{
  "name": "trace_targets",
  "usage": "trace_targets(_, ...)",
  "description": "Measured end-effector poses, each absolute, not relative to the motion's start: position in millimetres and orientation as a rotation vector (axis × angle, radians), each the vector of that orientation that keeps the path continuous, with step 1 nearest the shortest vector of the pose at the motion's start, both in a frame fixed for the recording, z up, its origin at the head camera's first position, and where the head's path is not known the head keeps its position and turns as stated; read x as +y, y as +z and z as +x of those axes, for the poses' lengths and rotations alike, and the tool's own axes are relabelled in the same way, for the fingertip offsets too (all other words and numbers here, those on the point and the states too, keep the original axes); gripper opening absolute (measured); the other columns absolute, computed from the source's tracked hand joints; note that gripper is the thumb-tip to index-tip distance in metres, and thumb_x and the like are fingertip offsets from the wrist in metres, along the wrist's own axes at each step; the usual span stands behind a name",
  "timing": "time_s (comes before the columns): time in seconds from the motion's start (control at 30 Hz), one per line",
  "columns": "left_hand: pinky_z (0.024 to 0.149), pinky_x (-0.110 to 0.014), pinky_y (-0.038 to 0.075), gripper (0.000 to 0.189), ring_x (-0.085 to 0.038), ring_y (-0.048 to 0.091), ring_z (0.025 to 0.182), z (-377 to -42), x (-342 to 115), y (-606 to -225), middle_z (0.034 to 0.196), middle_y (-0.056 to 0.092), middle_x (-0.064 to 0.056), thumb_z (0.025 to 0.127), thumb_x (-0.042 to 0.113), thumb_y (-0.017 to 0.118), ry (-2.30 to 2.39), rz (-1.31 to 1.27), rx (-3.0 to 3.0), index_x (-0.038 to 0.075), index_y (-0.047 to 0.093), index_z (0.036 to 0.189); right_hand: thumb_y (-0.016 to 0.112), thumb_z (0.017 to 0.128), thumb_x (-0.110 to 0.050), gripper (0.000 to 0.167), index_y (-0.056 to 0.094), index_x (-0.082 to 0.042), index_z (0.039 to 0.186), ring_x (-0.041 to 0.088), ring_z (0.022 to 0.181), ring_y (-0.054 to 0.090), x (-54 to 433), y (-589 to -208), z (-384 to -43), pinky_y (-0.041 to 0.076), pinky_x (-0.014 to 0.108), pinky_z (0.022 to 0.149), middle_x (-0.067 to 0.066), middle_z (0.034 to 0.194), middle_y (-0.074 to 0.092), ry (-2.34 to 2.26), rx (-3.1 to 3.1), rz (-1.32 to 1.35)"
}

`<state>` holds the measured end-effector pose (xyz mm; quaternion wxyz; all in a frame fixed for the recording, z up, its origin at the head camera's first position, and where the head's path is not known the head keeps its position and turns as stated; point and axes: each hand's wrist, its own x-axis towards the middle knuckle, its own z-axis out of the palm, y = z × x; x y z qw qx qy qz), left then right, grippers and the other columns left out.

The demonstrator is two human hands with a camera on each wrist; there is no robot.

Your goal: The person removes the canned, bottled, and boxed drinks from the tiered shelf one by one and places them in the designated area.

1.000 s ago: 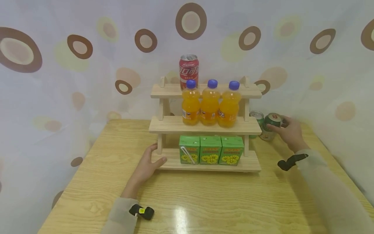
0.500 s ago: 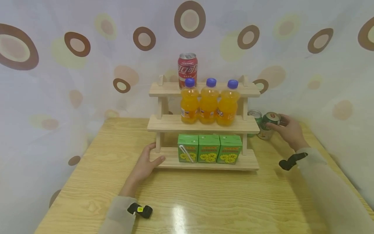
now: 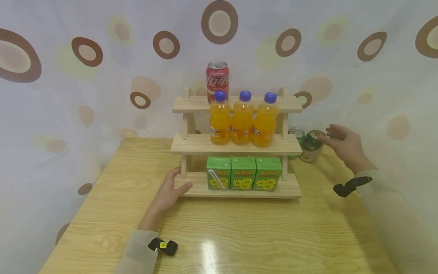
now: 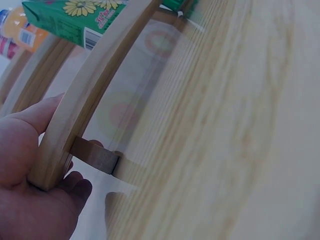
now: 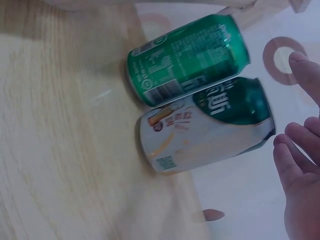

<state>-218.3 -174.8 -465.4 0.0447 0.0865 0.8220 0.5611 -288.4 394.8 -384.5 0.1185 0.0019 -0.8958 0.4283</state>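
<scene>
My left hand (image 3: 169,190) grips the left end of the bottom board of a three-tier wooden shelf (image 3: 291,144). In the left wrist view the thumb lies over the board (image 4: 100,75) and the fingers curl beneath it. At the shelf's right, a green-and-white drink can (image 3: 310,152) stands upright on the table beside a green can (image 3: 296,133). The right wrist view has the green can (image 5: 187,60) close against the green-and-white one (image 5: 215,130). Just right of their tops is my right hand (image 3: 349,148), its fingers loosely spread and holding nothing.
A red cola can (image 3: 217,80) stands on the top tier. Three orange soda bottles (image 3: 242,121) with blue caps fill the middle tier, and three green drink cartons (image 3: 243,174) the bottom one. A patterned curtain (image 3: 102,91) hangs behind the wooden table (image 3: 239,236).
My right hand has let go of the green-and-white can and drawn back to the right. The can stays beside the green can. My left hand keeps its grip on the shelf.
</scene>
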Motion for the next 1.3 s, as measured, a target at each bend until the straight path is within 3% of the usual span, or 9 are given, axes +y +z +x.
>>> trace_targets(0.2, 0.116, -0.056, 0.016, 0.064, -0.031, 0.020, 0.145, -218, -177, -466, 0.154, 0.030, -0.013, 0.095, 0.029, 0.068, 1.730, 0.262, 2.498, 0.011, 0.034, 0.147, 0.072, 0.091, -0.036, 0.074, 0.039, -0.008, 0.151, 0.003, 0.112, 0.056, 388, -367, -284, 0.047, 0.008, 0.079, 0.018, 0.140, 0.053, 1.290, -2.565, 0.048)
trace_targets(0.3, 0.116, -0.056, 0.016, 0.064, -0.031, 0.020, 0.145, -217, -177, -467, 0.154, 0.030, -0.013, 0.095, 0.028, 0.068, 1.720, 0.265, 2.508, 0.010, 0.035, 0.147, 0.072, 0.091, -0.034, 0.070, 0.041, -0.008, 0.150, -0.004, 0.107, 0.055, 384, -357, -281, 0.048, 0.008, 0.079, 0.006, 0.135, 0.058, 1.316, -2.539, 0.079)
trace_targets(0.43, 0.116, -0.056, 0.016, 0.063, -0.031, 0.020, 0.145, -217, -177, -467, 0.154, 0.030, -0.013, 0.095, 0.028, 0.068, 1.709, 0.267, 2.520, 0.011, 0.035, 0.147, 0.072, 0.092, -0.031, 0.068, 0.043, -0.009, 0.149, -0.002, 0.111, 0.055, 379, -343, -280, 0.046, 0.007, 0.080, -0.006, 0.130, 0.061, 1.341, -2.528, 0.122)
trace_targets(0.57, 0.116, -0.056, 0.016, 0.064, -0.031, 0.020, 0.146, -217, -176, -467, 0.154, 0.030, -0.013, 0.095, 0.029, 0.068, 1.702, 0.267, 2.522, 0.011, 0.035, 0.147, 0.072, 0.092, -0.027, 0.065, 0.044, -0.010, 0.149, 0.000, 0.114, 0.055, 372, -331, -279, 0.045, 0.007, 0.081, -0.008, 0.129, 0.061, 1.368, -2.517, 0.174)
trace_targets(1.1, 0.116, -0.057, 0.017, 0.064, -0.032, 0.020, 0.146, -218, -176, -467, 0.154, 0.029, -0.014, 0.096, 0.028, 0.067, 1.711, 0.274, 2.525, 0.010, 0.034, 0.147, 0.072, 0.092, -0.027, 0.056, 0.053, -0.015, 0.143, 0.007, 0.118, 0.057, 317, -281, -279, 0.046, 0.009, 0.086, 0.003, 0.134, 0.061, 1.386, -2.499, 0.345)
trace_targets(1.3, 0.116, -0.057, 0.017, 0.065, -0.033, 0.019, 0.146, -218, -176, -466, 0.155, 0.028, -0.013, 0.095, 0.029, 0.068, 1.723, 0.272, 2.508, 0.010, 0.034, 0.147, 0.073, 0.092, -0.022, 0.054, 0.054, -0.012, 0.141, 0.006, 0.115, 0.058, 299, -262, -284, 0.047, 0.010, 0.087, -0.002, 0.129, 0.064, 1.395, -2.474, 0.407)
